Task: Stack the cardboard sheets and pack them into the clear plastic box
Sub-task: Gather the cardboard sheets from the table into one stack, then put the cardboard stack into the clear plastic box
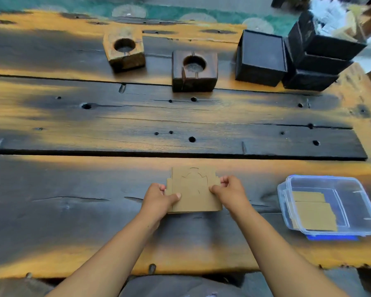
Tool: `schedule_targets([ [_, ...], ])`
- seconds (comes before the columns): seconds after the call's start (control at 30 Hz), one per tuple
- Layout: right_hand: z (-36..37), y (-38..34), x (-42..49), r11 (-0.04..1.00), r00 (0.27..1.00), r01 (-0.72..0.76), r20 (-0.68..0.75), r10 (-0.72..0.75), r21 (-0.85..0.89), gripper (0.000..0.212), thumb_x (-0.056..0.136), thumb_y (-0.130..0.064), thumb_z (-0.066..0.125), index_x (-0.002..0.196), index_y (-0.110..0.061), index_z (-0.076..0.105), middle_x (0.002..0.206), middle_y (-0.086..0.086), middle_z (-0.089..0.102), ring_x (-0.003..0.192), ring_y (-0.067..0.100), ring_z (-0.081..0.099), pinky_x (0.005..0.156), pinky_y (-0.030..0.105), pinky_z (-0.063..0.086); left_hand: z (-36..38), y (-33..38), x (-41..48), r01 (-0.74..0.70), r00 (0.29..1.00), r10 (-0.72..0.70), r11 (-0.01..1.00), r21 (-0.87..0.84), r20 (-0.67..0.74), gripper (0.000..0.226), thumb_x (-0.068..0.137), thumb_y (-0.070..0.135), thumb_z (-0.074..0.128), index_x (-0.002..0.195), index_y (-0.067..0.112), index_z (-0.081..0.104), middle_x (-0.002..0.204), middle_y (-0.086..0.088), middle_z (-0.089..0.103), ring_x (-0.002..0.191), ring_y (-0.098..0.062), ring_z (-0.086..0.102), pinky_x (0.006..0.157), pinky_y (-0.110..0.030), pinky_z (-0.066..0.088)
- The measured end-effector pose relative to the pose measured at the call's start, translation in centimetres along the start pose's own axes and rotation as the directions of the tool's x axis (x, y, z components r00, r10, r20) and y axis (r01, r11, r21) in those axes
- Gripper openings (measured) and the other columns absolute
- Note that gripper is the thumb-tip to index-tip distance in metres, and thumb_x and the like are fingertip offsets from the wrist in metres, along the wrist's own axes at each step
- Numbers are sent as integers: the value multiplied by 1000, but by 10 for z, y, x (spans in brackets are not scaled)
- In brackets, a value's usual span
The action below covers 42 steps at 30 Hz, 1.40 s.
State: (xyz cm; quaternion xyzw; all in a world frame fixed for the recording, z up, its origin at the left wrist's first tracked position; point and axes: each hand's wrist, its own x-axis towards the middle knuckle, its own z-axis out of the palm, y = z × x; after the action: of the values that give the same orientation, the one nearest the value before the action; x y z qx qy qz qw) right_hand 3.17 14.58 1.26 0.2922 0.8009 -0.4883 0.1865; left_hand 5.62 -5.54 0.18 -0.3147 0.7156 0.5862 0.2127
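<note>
Stack: both hands are on the cardboard sheets [194, 192], a small pile on the table [73, 221] near its front edge, about midway along it.
Left hand: the left hand [159, 199] pinches the pile's left edge, thumb on top.
Right hand: the right hand [228, 190] grips the right edge, fingers curled round it.
Alignment: the edges look slightly stepped, so I'd say they are being squared up.
Box: the clear plastic box [368, 211] sits open toward the front right corner, well to the right of the pile, with sheets already flat inside.
Key relation: the box lies off the right hand's side, so the right arm is nearer.
Long axis: the pile looks about square; the box runs front to back.
Far edge: two wooden blocks [194, 70] and black boxes [261, 58], well apart.
Writing: none readable; only curved lines marked on the top sheet.
</note>
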Motion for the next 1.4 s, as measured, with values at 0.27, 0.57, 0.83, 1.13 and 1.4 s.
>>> schedule_targets([
  [0.27, -140, 69, -7, 992, 995, 44, -90, -34, 117, 23, 74, -12, 72, 93, -6, 62, 93, 10, 72, 92, 28, 68, 86, 46, 55, 134, 19, -63, -141, 989, 137, 987, 76, 58, 38, 76, 11, 81, 93, 13, 47, 83, 0, 56, 71, -12, 56, 65, -32, 49],
  [0.57, -263, 125, -17, 983, 989, 106, -120, -89, 149, 16, 76, -16, 72, 77, -22, 57, 80, -6, 69, 79, 16, 66, 71, 35, 54, 245, 31, -135, -216, 974, 201, 963, 160, 102, 36, 79, 18, 78, 100, 7, 50, 86, -2, 59, 78, -18, 61, 69, -34, 50],
  [0.83, -317, 134, 9, 978, 994, 73, -89, -57, 195, 15, 83, -12, 70, 81, -17, 55, 84, -2, 66, 77, 13, 62, 67, 30, 50, 297, 51, -136, -238, 968, 215, 950, 202, 127, 35, 80, 27, 76, 95, 13, 48, 84, 0, 55, 78, -19, 58, 72, -41, 51],
  [1.13, -343, 119, 57, 983, 999, 37, -35, -32, 178, 16, 84, -11, 69, 80, -16, 54, 80, -1, 63, 70, 11, 60, 61, 28, 48, 328, 78, -95, -162, 979, 135, 971, 178, 154, 30, 84, 27, 72, 87, 17, 44, 80, -2, 46, 76, -22, 51, 82, -57, 55],
  [1.4, -362, 139, 85, 991, 998, -3, 70, -6, 134, 16, 83, -11, 70, 84, -14, 54, 83, 4, 62, 77, 20, 62, 74, 38, 53, 361, 74, -99, -125, 992, 113, 951, 284, 56, 28, 83, 27, 72, 92, 12, 50, 82, -5, 55, 80, -26, 58, 83, -53, 55],
])
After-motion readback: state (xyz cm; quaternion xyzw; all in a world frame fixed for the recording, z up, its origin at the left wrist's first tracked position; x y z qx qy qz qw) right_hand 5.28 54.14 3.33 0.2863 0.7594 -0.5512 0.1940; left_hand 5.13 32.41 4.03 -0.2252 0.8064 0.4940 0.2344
